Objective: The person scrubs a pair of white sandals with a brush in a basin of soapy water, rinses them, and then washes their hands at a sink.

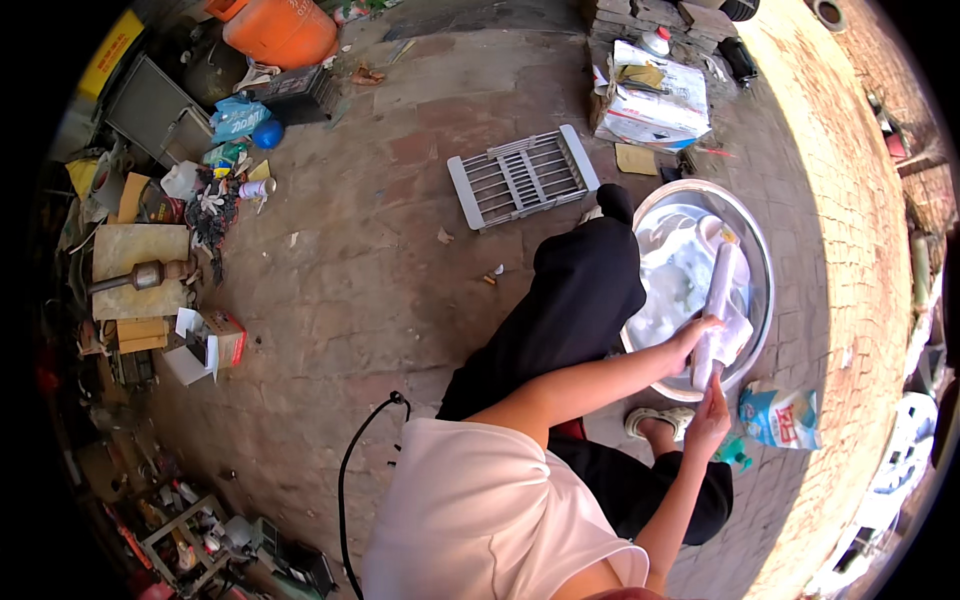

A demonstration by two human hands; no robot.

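A round metal basin point(766, 300) holds cloudy, sudsy water and pale items that look like wet fabric. Over its near side, my left hand point(696, 339) grips a long, pale, wet item point(720, 289), whose exact kind I cannot tell. The fingertips of my right hand point(709, 421) close on the lower end of that item, just outside the basin's rim. A small dark part shows by those fingertips. Beside the basin lies a blue and white plastic packet point(780, 416) with writing, and a green bottle point(733, 452) is partly hidden near my right forearm.
A metal rack point(525, 177) lies on the brick floor beyond my knee. Further off stand a white carton point(652, 105) and a bottle with a red cap point(655, 41). Clutter lines the left side, including an orange gas cylinder point(281, 30) and an open box point(225, 339). A black cable point(343, 480) curves behind me.
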